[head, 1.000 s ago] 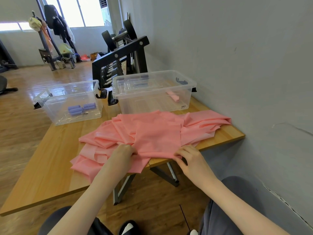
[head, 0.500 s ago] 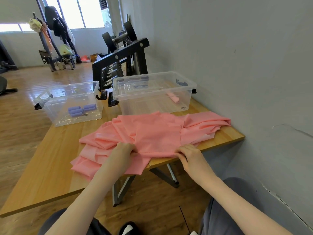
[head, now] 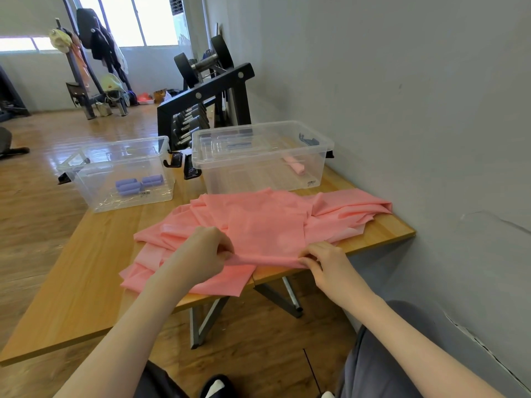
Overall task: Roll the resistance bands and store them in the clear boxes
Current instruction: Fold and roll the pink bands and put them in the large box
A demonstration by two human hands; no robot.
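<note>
Head view. Landmark: the wooden table.

A loose heap of pink resistance bands lies across the near right part of the table, its lower left flap hanging just past the table's near edge.

Your left hand rests on the heap near that edge, fingers curled in and pinching a fold of the top band. Your right hand sits at the table's near edge to the right of it, fingertips pressed together and pinching the same band's near hem.

Beyond the heap, toward the table's far right, stands the larger clear box; one rolled pink band lies inside it at the right end. The heap's far edge touches this box's front wall.

On the table's far left stands the smaller clear box, apart from the heap. It holds rolled purple bands.

Behind the table, by the wall: a black dumbbell rack.
</note>
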